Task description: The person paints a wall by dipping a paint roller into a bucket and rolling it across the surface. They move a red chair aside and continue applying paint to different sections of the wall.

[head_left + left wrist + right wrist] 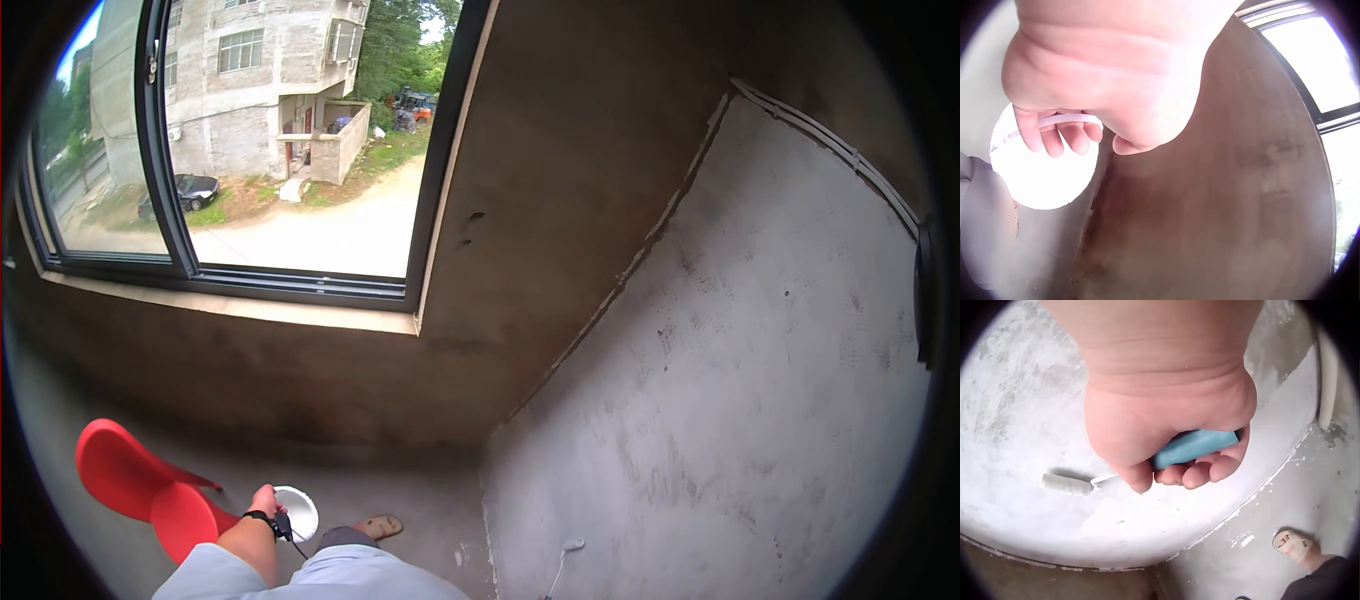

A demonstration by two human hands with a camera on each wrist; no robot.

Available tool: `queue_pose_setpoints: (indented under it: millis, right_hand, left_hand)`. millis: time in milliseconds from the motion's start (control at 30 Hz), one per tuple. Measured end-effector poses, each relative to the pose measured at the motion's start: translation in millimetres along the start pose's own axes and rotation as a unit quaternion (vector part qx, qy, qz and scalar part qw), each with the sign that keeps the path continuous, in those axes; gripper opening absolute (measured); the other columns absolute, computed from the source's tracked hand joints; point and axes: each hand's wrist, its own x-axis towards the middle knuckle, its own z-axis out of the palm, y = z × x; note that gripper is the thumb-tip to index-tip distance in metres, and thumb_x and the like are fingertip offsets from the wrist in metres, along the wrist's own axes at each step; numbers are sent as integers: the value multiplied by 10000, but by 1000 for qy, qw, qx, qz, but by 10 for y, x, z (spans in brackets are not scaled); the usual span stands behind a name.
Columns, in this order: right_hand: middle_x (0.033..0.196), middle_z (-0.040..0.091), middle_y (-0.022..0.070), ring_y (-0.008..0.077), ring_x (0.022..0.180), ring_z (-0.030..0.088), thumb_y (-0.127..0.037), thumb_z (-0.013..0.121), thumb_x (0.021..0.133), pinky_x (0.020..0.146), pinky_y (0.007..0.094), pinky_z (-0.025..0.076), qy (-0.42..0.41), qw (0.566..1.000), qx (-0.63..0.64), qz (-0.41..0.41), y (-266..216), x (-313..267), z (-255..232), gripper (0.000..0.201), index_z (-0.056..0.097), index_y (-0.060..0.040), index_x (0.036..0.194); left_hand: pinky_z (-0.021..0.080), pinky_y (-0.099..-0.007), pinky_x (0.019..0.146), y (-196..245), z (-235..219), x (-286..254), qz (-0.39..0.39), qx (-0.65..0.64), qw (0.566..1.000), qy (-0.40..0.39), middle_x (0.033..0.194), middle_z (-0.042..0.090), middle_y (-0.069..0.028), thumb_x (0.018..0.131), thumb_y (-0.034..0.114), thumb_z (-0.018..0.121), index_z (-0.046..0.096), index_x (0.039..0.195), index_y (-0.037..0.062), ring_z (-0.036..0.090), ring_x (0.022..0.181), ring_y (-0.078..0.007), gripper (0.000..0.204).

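Observation:
My left hand (264,500) holds a white bucket (308,515) low at my left side. In the left wrist view, the fingers of that hand (1104,81) curl over a thin white band at the top of the bucket (1044,178), whose inside is washed out by glare. My right hand (1172,412) grips the blue handle (1194,447) of a paint roller. Its small white roller head (1066,484) lies against the whitened wall in the right wrist view. The head view shows the roller head (573,545) low on that wall; the right hand is out of sight there.
A red chair (190,520) stands left of the bucket. Ahead is a brown, unpainted wall (560,230) with a dark-framed window (290,285). On the right, white pipes or cables (850,155) run along the whitened wall (730,370). A sandalled foot (380,526) is on the concrete floor.

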Motion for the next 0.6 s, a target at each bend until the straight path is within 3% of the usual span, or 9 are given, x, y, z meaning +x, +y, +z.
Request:
queue_pose_setpoints:
  millis: [33, 100, 300, 433, 600]
  right_hand:
    - [555, 344, -48, 116, 455, 302, -349, 560, 934, 419, 297, 261, -3, 1000, -4, -4, -233, -35, 135, 347, 437, -184, 654]
    - [558, 347, -43, 118, 462, 302, -365, 557, 946, 419, 296, 267, -90, 996, 7, 17, -568, -31, 380, 372, 440, -179, 646]
    - [551, 361, -29, 122, 449, 325, -339, 543, 962, 403, 306, 271, -79, 993, -85, -16, -1170, 31, 1019, 388, 442, -152, 637]
    - [554, 373, -24, 121, 453, 337, -330, 545, 962, 403, 304, 274, -83, 992, -94, -24, -1268, 80, 1131, 382, 457, -140, 642]
    - [573, 408, -15, 140, 463, 363, -361, 548, 955, 411, 313, 293, -48, 997, -52, 8, -1109, 69, 943, 376, 507, -112, 676]
  left_hand:
    - [452, -442, 521, -31, -67, 59, -17, -20, 1000, -4, 765, 515, -147, 872, 295, 473, 514, 1111, 76, 512, 570, -281, 327]
    - [451, -444, 514, -85, -219, 169, -50, -61, 997, -10, 781, 502, -143, 869, 306, 469, 492, 1139, 92, 506, 578, -283, 346]
    - [432, -403, 507, -160, -568, 205, -18, -113, 990, 78, 731, 464, -117, 864, 314, 461, 511, 1061, 78, 453, 557, -253, 312]
    - [411, -392, 504, -153, -618, -23, -24, -154, 982, 105, 707, 448, -114, 859, 295, 450, 518, 1008, 56, 419, 547, -235, 289]
    - [416, -409, 513, -257, -620, 208, -12, -143, 985, 99, 716, 462, -137, 849, 284, 451, 520, 993, 42, 447, 567, -264, 290]
